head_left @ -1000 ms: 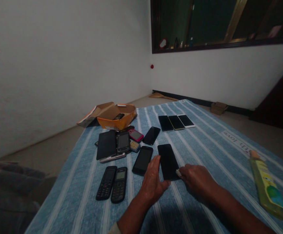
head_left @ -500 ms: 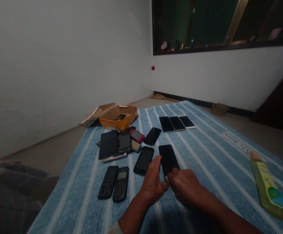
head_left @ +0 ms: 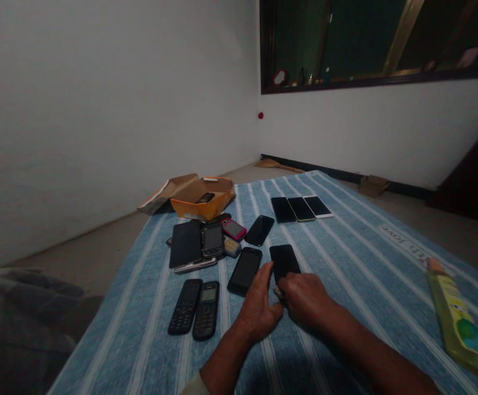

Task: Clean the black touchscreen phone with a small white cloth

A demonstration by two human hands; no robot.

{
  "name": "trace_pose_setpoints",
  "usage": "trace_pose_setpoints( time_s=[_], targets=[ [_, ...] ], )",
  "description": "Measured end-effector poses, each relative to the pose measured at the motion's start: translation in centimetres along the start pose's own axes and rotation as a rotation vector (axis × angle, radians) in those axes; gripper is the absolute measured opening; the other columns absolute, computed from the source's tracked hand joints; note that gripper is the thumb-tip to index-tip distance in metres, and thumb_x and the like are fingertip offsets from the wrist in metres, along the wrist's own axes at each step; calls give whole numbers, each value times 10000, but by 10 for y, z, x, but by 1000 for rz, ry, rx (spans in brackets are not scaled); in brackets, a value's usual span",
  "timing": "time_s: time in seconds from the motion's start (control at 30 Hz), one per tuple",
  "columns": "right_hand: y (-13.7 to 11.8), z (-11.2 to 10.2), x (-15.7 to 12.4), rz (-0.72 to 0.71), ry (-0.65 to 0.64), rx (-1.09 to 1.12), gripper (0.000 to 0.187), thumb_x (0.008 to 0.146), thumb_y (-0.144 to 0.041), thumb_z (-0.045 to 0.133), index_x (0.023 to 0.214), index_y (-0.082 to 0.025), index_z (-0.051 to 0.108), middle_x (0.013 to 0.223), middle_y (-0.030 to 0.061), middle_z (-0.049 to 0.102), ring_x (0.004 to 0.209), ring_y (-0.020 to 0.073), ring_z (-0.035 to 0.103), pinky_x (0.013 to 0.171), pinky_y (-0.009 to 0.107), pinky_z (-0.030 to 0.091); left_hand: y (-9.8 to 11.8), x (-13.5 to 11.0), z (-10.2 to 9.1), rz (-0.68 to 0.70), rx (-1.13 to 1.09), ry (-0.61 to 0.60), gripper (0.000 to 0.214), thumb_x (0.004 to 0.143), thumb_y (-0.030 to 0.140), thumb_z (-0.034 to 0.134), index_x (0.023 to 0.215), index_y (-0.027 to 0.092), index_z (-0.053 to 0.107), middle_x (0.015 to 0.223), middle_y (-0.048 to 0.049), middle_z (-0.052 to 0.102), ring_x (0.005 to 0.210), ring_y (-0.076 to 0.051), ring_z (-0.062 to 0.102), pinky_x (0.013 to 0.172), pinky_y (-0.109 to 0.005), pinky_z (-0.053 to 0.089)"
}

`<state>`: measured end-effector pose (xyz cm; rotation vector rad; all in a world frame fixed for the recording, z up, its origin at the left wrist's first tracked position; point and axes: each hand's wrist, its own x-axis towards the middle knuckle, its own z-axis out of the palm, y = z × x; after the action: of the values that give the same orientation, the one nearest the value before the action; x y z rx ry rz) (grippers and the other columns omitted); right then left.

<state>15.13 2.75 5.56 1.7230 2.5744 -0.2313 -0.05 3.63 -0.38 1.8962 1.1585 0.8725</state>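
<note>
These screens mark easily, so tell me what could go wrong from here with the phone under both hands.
The right hand bears on the black smartphone, which lies on a striped towel; it might slide into the neighbouring phone. The left hand lies between both, so its fingers may smudge either screen.

1. A plain room in a home: bare white walls (head_left: 99,109) meet over a bare floor (head_left: 448,230).
2. A dark-framed window (head_left: 366,44) sits high up.
3. A blue striped towel (head_left: 346,258) lies spread out, and a broom (head_left: 276,163) lies by the skirting.
</note>
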Motion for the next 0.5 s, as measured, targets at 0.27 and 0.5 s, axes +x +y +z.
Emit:
trace_pose_setpoints(
  time_s=[0.27,0.5],
  targets=[
    [10,-10,43,101,50,-49,327,909,-150,377,1007,-139,689,983,161,706,945,265,676,721,313,460,1,2,1,17,-41,17,849,622,77,565,1429,176,322,1475,-132,393,1397,-323,312,1165,-520,243],
    [12,-8,53,64,44,-51,318,909,-163,391,1038,-154,681,1015,144,697,969,251,668,765,316,465,9,4,2,2,-5,39,870,629,176,687,1420,174,325,1456,-144,402,1370,-342,338,1153,-525,251]
  ],
)
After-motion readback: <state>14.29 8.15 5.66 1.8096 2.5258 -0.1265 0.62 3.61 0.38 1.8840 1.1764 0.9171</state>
